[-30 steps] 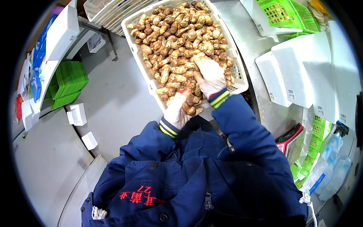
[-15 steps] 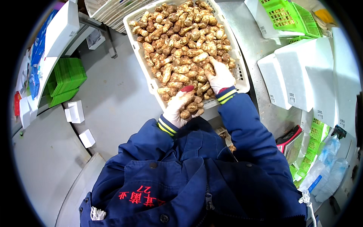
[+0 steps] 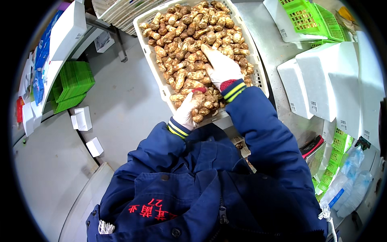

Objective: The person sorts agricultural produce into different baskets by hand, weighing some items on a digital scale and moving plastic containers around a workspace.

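The two hands are apart but near each other, both in pale gloves: the left hand is curled around several mushrooms, too bunched to count exactly, with one red thing by its thumb, too small to make out. The right hand lies on the heap, thumb and fingers spread, touching mushrooms; whether it grips one I cannot tell. The rest, too many to count, fill one white crate in front of the person. To its right runs one metal counter with four overlapping white panels, one red and black scale and, farther up, a green basket with mushrooms in it. Clear bags lie at the lower right. On the left, the grey floor bears two small white boxes, near one green stack; pale crates stand nested at the top. Both blue sleeves rise from below, elbows bent, the right forearm slanting up and leftward, the left up and rightward, its wrist lower.
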`<state>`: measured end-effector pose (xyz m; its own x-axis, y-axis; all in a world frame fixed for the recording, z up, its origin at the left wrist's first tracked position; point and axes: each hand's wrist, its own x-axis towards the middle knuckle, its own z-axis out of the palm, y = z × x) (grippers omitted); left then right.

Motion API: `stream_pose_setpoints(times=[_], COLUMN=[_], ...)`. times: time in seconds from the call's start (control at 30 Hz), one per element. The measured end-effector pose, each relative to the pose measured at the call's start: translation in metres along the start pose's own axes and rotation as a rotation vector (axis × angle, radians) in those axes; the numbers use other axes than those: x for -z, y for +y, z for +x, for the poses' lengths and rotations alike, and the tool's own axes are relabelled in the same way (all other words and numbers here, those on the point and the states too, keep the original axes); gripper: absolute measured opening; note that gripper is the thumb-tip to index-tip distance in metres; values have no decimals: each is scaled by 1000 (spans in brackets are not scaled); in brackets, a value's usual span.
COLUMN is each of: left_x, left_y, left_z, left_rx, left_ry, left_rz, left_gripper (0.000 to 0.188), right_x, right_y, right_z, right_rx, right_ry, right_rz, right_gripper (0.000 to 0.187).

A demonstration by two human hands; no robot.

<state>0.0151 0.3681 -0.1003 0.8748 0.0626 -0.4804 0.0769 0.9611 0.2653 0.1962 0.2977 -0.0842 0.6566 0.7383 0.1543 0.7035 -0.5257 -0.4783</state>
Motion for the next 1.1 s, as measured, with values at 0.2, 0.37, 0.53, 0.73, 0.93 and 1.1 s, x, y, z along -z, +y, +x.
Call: stream_pose_setpoints(times=[0.2,0.37,0.53,0.73,0.93,1.1], left_x=[-8,-14,-10,10,11,24], left_y=[18,19,16,18,19,21], left_z=[-13,-13,-11,-17,-21,-30], left_rx=[112,106,220,238,152,175], left_ry=[-77,-120,-142,-104,-18,1], left_rz=[-172,-292,-321,-310,-268,-209], left_gripper=[43,53,45,41,34,34], right_x=[42,71,22,5,10,10], right_y=[15,-25,13,18,44,3], right_z=[4,-43,-48,-47,-56,-43], right_rx=[-409,-611,-217,-430,-553,-26], right_ry=[39,-345,64,63,-12,95], right_rz=[827,957,2,225,954,19], right_gripper=[36,30,55,48,56,61])
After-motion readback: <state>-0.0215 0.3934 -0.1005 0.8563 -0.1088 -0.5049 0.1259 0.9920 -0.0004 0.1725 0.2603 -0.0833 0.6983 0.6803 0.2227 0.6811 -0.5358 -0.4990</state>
